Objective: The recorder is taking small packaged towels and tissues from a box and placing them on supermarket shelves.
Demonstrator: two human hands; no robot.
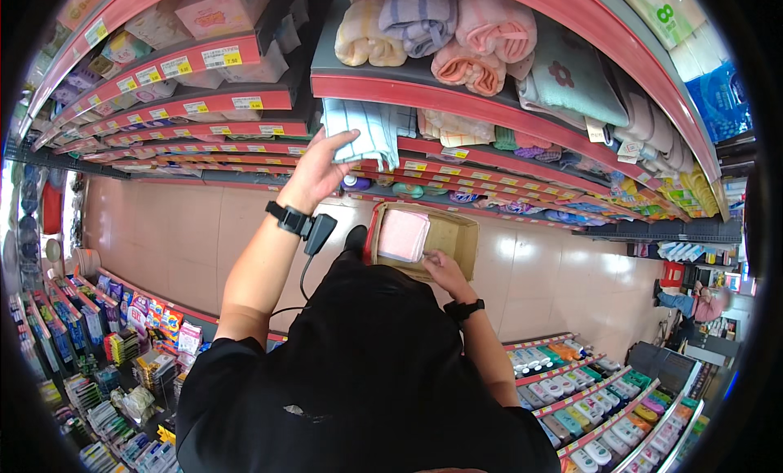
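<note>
Raised to the shelf, my left hand [320, 165] grips the near-left edge of a light blue checked towel [359, 124], thumb over the cloth. That towel hangs partly over the shelf edge. Lower down, my right hand [445, 272] is at the near edge of an open cardboard box [457, 232], its fingertips closed at the corner of a folded pink towel [404, 233]. The pink towel lies in the left half of the box. Part of the box's near side is hidden behind my body and hand.
Rolled towels [416, 18] in yellow, purple and pink fill the shelf above. Folded towels [571, 81] sit farther right. Packaged goods [155, 367] stand at lower left, bottles [571, 387] at lower right. A person [703, 303] is at far right. A cable [308, 273] hangs from my left wrist.
</note>
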